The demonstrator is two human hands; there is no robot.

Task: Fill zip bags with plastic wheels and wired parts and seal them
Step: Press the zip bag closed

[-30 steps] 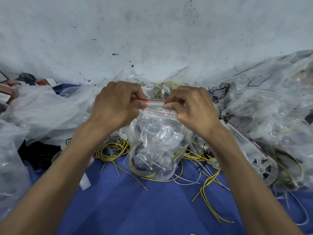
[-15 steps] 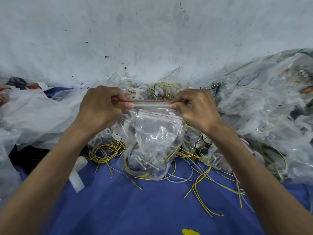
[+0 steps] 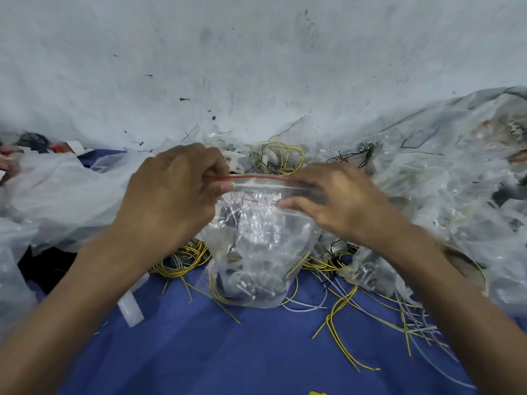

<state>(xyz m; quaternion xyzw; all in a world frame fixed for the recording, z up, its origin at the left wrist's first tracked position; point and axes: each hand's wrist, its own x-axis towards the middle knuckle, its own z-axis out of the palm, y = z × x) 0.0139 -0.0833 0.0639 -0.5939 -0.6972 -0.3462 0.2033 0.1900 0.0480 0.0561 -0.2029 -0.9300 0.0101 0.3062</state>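
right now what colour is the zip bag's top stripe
Red stripe, best in the head view.

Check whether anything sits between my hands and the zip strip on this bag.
Nothing visible does. The left hand and the right hand pinch the zip strip of the zip bag directly, one at each end.
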